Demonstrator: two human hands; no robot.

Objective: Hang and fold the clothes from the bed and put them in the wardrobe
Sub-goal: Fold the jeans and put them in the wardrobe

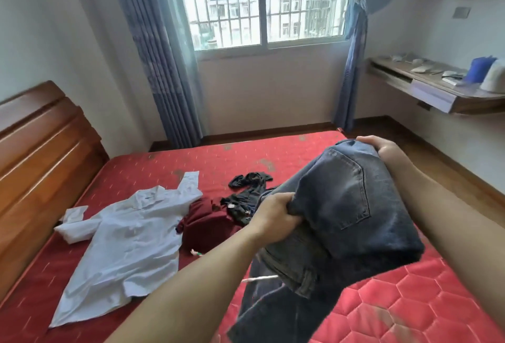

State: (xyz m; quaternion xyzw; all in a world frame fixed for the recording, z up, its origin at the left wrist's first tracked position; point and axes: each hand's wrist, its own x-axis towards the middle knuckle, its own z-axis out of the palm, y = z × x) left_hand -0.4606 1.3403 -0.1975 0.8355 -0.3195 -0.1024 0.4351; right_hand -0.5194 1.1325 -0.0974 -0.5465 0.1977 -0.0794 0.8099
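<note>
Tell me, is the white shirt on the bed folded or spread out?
Spread out. The white shirt lies flat and open on the red mattress, one sleeve stretched toward the window, untouched by either hand.

Both hands (273, 215) grip dark jeans (347, 206), seemingly folded, above the bed (426, 296).

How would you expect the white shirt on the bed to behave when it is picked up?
The white shirt lies flat and creased with sleeves splayed on the red mattress, so it is probably thin, light and floppy. Lifted by one point, it would likely droop and trail its sleeves.
</note>
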